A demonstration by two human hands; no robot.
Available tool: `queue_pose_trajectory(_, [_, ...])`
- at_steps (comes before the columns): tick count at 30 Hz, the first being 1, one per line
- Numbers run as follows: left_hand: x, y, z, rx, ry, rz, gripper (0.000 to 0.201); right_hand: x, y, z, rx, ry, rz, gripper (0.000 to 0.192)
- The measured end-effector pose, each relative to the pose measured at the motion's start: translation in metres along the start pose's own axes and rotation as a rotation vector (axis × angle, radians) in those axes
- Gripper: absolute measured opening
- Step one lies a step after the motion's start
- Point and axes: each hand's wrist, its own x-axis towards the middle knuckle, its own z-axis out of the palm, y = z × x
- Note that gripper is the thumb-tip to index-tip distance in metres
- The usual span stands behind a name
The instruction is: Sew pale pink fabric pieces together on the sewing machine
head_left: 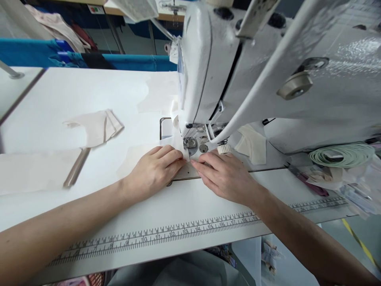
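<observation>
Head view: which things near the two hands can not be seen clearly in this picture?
- Needle: hidden behind the sewing machine head.
- Fabric piece: mostly covered by the left hand and right hand.
- Tape measure numbers: too small, partly crossed by the right forearm.
- Green tape roll: blurred near the right edge.

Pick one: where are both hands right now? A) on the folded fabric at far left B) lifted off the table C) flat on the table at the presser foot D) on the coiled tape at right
C: the left hand and right hand lie flat with fingertips meeting just below the presser foot of the sewing machine.
</observation>
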Motion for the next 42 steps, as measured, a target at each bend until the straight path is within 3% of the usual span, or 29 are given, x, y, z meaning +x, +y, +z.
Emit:
queue_pose_trajectory(7, [0.0, 0.002, -0.002, 0.012, -0.025, -0.008, 0.012, 0.003, -0.001, 0.003, -0.031, -0.019, 0.002, 0.021])
queue_pose_trajectory(19, [-0.001, 0.026, -0.015, 0.049, -0.15, -0.05, 0.028, 0.004, -0.006, 0.001, 0.066, -0.058, 0.06, 0.025])
queue_pose_trajectory(42, [0.003, 0.003, -0.002, 0.033, -0.121, -0.092, 0.027, 0.016, -0.003, 0.009, -0.062, -0.071, 0.138, 0.032])
